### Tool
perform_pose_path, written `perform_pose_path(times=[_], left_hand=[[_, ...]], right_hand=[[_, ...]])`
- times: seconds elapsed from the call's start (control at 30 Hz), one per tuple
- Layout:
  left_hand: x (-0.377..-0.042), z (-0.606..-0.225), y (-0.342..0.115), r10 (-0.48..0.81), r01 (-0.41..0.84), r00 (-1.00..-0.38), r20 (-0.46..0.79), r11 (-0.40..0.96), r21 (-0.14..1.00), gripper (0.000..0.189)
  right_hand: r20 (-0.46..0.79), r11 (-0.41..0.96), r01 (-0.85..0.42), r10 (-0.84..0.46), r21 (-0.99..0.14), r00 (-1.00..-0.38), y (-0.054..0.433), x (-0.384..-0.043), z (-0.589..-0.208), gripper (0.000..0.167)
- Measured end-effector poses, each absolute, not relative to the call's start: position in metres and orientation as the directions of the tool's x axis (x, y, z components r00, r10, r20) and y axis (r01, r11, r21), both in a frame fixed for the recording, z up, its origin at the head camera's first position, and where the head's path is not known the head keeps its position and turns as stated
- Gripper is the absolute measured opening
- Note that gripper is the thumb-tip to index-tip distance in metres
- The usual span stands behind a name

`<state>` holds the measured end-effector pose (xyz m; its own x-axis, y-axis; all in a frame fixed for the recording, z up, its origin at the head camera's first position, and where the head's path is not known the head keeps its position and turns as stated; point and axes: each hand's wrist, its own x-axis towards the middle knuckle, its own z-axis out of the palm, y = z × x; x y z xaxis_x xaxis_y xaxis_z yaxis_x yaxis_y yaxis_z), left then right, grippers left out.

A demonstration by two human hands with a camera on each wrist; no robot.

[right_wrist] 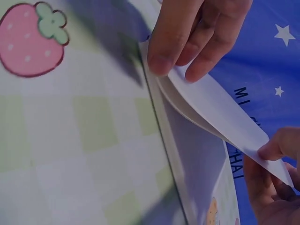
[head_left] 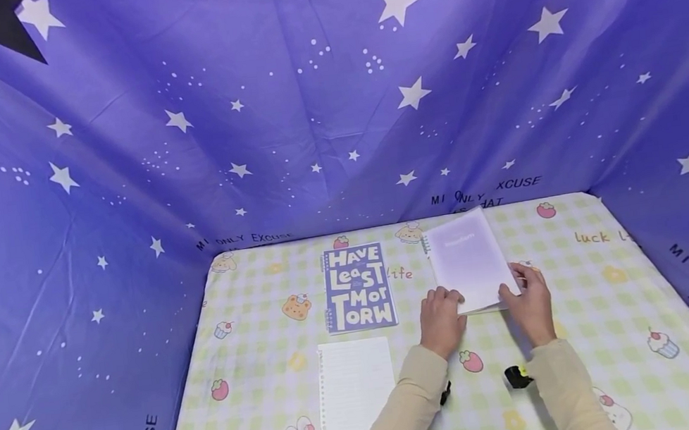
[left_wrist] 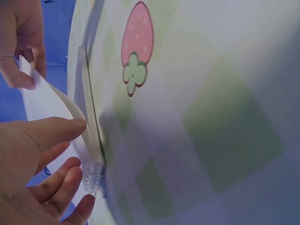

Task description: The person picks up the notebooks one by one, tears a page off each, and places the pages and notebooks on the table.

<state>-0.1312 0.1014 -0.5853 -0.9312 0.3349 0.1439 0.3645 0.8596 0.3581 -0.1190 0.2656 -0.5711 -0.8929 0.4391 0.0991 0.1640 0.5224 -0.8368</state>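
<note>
Both your left hand and right hand touch the lavender spiral notebook on the counter, head view: it lies ahead of them, long axis running away from you, far end leaning slightly left. Neither is nearer; left takes the near coil-side corner, right the near free-side corner. Left wrist view: your left thumb meets the near edge, fingers bent by the coil; can't tell if gripping. Right wrist view: your right hand pinches the raised cover, bowed off the part beneath.
</note>
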Motion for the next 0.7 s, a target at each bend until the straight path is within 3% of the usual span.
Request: perform_pose_path(times=[0.43, 0.7], left_hand=[[-0.133, -0.58, 0.101, 0.323, 0.359, -0.933, 0.156, 0.833, 0.422, 0.031], [-0.137, -0.577, 0.102, 0.285, 0.307, -0.95, 0.124, 0.8, 0.515, 0.049]], right_hand=[[0.068, 0.47, 0.135, 0.39, -0.872, -0.918, 0.26, -0.122, -0.553, 0.043], [0.046, 0.387, 0.097, 0.344, -0.917, -0.938, 0.249, -0.127, -0.543, 0.048]])
